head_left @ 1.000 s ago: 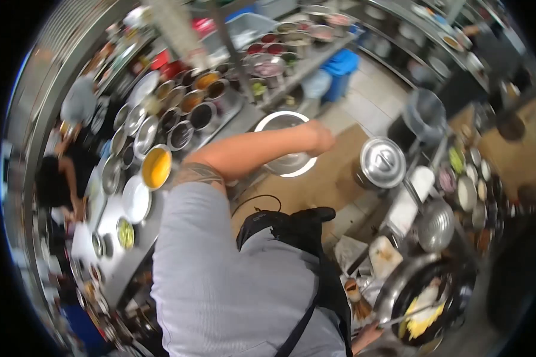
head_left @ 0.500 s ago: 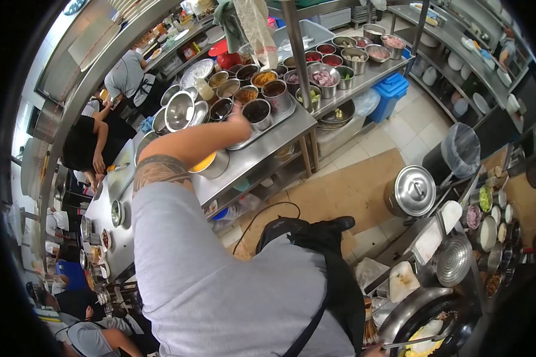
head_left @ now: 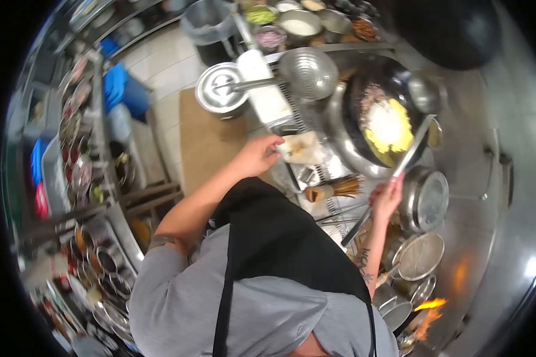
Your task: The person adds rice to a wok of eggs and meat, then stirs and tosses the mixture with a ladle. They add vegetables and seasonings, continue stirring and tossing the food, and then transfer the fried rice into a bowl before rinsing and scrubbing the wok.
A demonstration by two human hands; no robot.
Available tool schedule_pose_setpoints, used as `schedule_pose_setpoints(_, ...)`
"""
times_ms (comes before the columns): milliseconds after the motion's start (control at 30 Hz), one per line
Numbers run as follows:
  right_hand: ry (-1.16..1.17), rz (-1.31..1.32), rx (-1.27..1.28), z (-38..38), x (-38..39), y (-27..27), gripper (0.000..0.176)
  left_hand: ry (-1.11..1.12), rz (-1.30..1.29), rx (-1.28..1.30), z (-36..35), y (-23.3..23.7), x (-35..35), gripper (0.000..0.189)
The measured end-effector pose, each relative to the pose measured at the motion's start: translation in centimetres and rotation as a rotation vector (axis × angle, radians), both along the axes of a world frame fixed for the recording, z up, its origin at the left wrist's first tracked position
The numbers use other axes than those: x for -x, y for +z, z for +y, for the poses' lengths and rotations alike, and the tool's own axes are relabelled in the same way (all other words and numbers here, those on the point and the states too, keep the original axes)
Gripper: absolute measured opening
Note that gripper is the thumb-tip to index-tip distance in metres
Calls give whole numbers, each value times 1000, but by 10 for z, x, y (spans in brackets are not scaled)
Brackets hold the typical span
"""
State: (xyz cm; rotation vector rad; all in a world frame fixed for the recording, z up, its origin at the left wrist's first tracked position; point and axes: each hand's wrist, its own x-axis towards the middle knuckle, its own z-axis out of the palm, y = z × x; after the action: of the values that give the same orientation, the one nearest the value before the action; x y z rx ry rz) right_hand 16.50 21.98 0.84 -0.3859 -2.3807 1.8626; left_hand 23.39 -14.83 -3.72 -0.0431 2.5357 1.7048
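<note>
My right hand (head_left: 388,199) is wrapped around the long handle of a ladle (head_left: 424,92), whose round bowl sits at the right rim of a wok (head_left: 356,95). Inside the wok lie yellow egg (head_left: 406,122), a white heap (head_left: 384,125) that looks like rice, and small pinkish-brown pieces (head_left: 373,96). My left hand (head_left: 259,156) is held out with fingers slightly bent and apart. Its fingertips are right at the edge of a stained, folded cloth (head_left: 301,149) beside the wok. Nothing shows between those fingers.
A perforated strainer (head_left: 308,72) rests left of the wok, near a lidded pot (head_left: 219,88). A bamboo brush (head_left: 333,189) lies below the cloth. Flames (head_left: 430,312) rise at the lower right, near stacked pans. Ingredient pots (head_left: 270,38) stand at the top.
My view has swung from the prep counter to the stove. My left hand has left the sauce pots and come over beside the cloth. The white heap now shows on the egg.
</note>
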Motion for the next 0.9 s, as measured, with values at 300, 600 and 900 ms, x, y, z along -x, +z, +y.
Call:
schedule_pose_setpoints(300, -217, 128, -606, 0, 49, -17, 44, -645, 18, 536, 42, -68, 128, 43)
schedule_pose_setpoints(600, -384, -438, -58, -62, 37, 9, 46, -832, -359, -85, 52, -80, 163, 53)
schedule_pose_setpoints(900, -312, -17, -105, -100, -14, 13, 46, -727, -1121, -1229, 30, -29, 189, 64)
